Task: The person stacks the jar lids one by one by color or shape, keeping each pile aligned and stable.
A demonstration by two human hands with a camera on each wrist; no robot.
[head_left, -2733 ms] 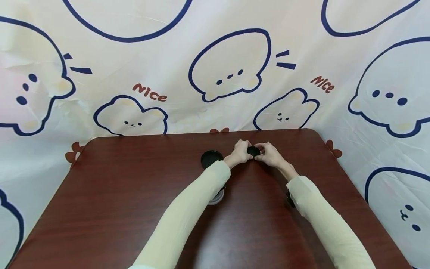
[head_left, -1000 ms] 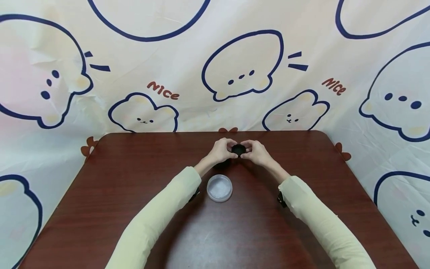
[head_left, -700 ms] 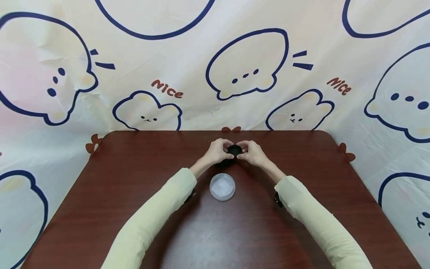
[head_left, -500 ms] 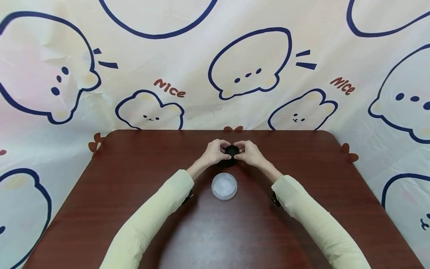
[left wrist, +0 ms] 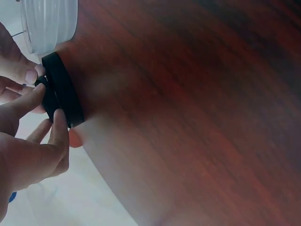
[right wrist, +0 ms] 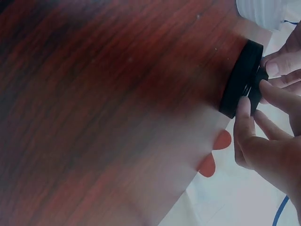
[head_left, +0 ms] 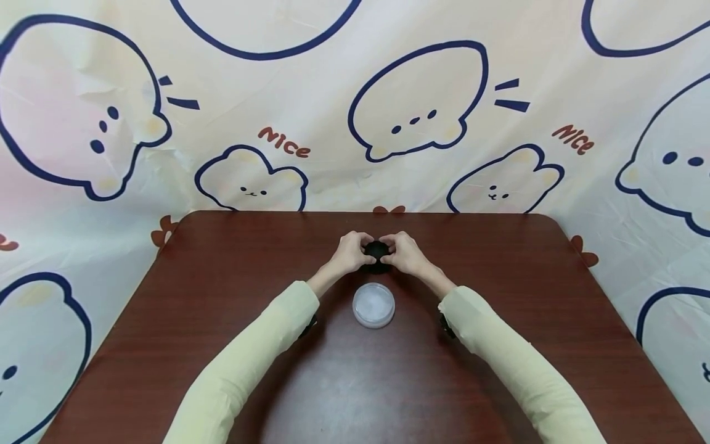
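My left hand (head_left: 350, 253) and right hand (head_left: 403, 253) pinch a small black round disc (head_left: 377, 249) from either side, thumbs toward me. It sits right over a wider black lid (head_left: 377, 269), mostly hidden below it in the head view. From the left wrist, the small disc (left wrist: 48, 100) lies against or just above the wide lid (left wrist: 66, 89); I cannot tell whether they touch. In the right wrist view the wide lid (right wrist: 241, 77) rests on the table under the fingers. A clear plastic jar (head_left: 374, 305) stands just nearer to me, its top uncovered.
The brown wooden table (head_left: 249, 265) has its far edge close behind the hands. A cream cloth printed with cartoon animals (head_left: 327, 105) hangs behind and at both sides. Each wrist carries a dark strapped device (head_left: 446, 325).
Both hands have brought the small black disc leftward and slightly nearer, from beside the wide lid to over it. The jar, earlier behind the left sleeve, shows fully; the head view has shifted.
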